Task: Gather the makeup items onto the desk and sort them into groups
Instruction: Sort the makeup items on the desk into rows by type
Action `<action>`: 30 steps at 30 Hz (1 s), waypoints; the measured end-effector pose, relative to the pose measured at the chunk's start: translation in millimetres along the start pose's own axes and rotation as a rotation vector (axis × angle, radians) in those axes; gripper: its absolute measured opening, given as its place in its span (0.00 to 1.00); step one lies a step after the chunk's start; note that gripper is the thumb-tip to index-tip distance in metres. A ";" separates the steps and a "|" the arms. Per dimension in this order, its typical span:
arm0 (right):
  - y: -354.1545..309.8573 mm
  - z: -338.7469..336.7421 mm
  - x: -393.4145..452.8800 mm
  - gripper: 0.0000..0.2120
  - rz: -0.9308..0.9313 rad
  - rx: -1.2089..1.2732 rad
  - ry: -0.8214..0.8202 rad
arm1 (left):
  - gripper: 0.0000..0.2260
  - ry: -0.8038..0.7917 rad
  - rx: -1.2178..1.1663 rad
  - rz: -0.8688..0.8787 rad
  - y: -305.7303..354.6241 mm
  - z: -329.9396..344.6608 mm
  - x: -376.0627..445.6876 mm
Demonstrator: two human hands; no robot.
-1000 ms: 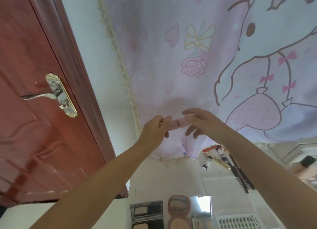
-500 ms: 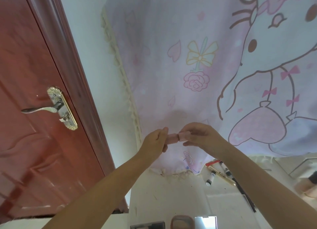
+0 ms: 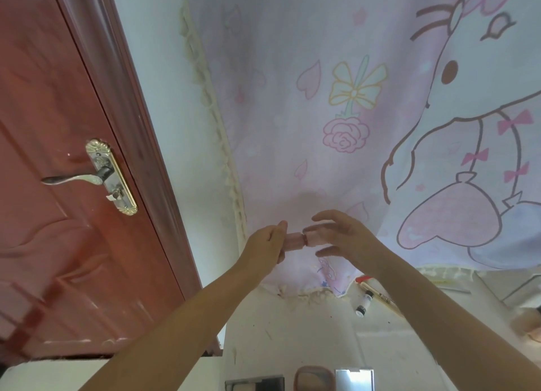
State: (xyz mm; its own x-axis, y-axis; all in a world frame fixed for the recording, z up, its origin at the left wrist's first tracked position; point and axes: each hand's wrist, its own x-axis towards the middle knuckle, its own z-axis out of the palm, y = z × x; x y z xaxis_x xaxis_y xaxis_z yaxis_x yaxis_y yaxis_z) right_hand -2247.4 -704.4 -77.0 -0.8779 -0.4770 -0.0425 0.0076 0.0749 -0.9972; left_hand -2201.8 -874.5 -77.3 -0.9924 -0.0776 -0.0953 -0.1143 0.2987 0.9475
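I hold a small pink lipstick tube up in front of the curtain. My left hand (image 3: pixel 265 244) grips its body (image 3: pixel 293 241). My right hand (image 3: pixel 342 238) holds the pink cap (image 3: pixel 314 238) a sliver away from the body, so a thin red ring shows at the join. Below, on the white desk (image 3: pixel 292 338), lie a small white bottle with a black cap (image 3: pixel 364 302) and a cream pencil (image 3: pixel 380 298). Compacts (image 3: pixel 313 379) and a mirror (image 3: pixel 354 380) peek in at the bottom edge.
A red wooden door with a metal handle (image 3: pixel 96 176) fills the left side. A pink cartoon curtain (image 3: pixel 366 112) hangs over the wall behind the desk. A blurred pinkish item (image 3: pixel 527 320) sits at the right edge.
The view has tilted upward, so most desk items have slid out of the bottom. The cap has come slightly away from the lipstick body and my right fingers have spread.
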 end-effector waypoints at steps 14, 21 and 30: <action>3.3 0.0 2.8 0.09 -0.010 -0.046 -0.060 | 0.16 0.005 -0.057 -0.094 -3.2 -2.7 1.8; 11.9 4.3 6.6 0.06 0.020 -0.079 -0.049 | 0.16 0.006 -0.077 -0.140 -13.3 -1.8 -1.4; 20.5 11.6 9.0 0.06 0.051 0.003 -0.051 | 0.16 -0.015 -0.158 -0.223 -30.3 -3.7 0.3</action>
State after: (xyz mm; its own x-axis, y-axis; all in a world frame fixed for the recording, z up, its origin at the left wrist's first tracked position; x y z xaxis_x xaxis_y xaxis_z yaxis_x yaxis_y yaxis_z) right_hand -2249.6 -717.2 -98.5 -0.8509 -0.5165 -0.0962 0.0532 0.0976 -0.9938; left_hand -2198.5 -887.2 -104.9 -0.9442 -0.1099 -0.3104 -0.3228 0.1235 0.9384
